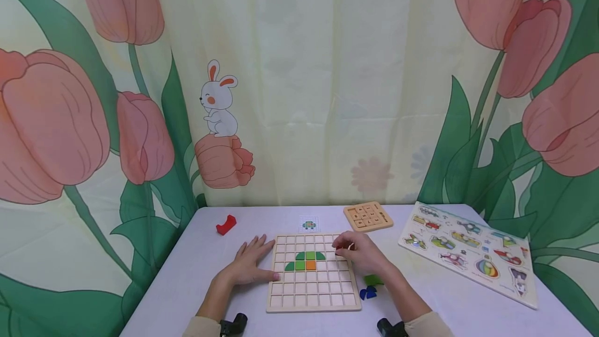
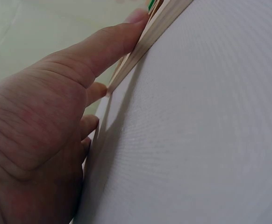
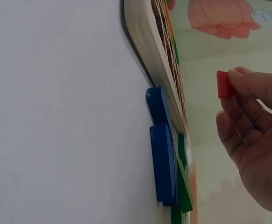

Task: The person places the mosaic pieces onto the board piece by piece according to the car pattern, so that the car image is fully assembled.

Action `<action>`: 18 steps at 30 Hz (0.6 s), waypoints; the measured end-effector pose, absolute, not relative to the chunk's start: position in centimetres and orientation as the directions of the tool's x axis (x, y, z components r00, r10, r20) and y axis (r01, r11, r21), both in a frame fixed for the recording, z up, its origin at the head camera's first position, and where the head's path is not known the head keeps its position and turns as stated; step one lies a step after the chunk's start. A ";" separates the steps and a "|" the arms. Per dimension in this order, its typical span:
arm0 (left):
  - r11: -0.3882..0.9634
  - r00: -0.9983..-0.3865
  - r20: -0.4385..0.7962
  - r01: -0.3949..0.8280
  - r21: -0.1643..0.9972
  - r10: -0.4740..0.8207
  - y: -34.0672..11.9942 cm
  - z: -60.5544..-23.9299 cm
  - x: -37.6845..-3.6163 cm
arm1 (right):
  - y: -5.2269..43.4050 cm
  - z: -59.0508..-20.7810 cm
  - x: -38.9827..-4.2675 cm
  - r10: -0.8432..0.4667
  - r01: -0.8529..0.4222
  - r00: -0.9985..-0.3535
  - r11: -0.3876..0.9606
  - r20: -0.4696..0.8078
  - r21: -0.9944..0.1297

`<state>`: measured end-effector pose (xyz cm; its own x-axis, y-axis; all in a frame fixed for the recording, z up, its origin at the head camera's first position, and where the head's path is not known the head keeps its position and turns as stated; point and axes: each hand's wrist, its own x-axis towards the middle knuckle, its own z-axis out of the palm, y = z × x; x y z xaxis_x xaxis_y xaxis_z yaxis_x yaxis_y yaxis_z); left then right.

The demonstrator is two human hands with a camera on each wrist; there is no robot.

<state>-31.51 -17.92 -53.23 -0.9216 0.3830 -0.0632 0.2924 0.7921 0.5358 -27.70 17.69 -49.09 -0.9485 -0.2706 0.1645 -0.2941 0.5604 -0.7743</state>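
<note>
- Here, a square wooden grid board lies flat on the pale, finely woven cloth of the desk, near the person.
- The left hand rests flat on the desk at the board's left edge; its fingers are straight and slightly spread, the tips touching the board's light wooden rim.
- The right hand hovers over the board's right side, its fingers pinching a small red block with flat faces and squared corners, held clear of the board.
- In the board's cells sit smooth green pieces, some square and some with a rounded corner, around one orange square.
- Loose on the desk just right of the board lie blue pieces and a green piece; the right wrist view shows the blue ones as thick, glossy slabs close against the board's rounded edge.
- A red arch-shaped block lies far to the left, well apart from the board.
- A small pattern card with a green figure lies just beyond the board's far edge.
- A smaller wooden tile tray sits far right of the card.
- A flat vehicle puzzle board with printed cars lies at the right side.
- Behind the desk hangs a curtain printed with tulips and a rabbit.
</note>
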 end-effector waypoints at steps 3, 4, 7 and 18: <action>0.790 -0.921 -0.065 0.291 0.540 0.384 -17.9 -53.2 -31.5 | 17.3 -49.0 -27.7 -0.262 -0.274 -0.954 0.557 0.147 -0.784; 0.790 -0.921 -0.064 0.292 0.539 0.384 -17.9 -53.2 -31.5 | 17.1 -49.0 -27.7 -0.263 -0.268 -0.955 0.553 0.141 -0.789; 0.793 -0.922 -0.060 0.295 0.533 0.384 -18.0 -53.3 -31.5 | 16.7 -49.0 -27.9 -0.272 -0.271 -0.952 0.540 0.139 -0.797; 0.789 -0.922 -0.053 0.296 0.539 0.383 -17.9 -53.0 -31.3 | 15.3 -49.3 -28.5 -0.313 -0.284 -0.941 0.518 0.130 -0.807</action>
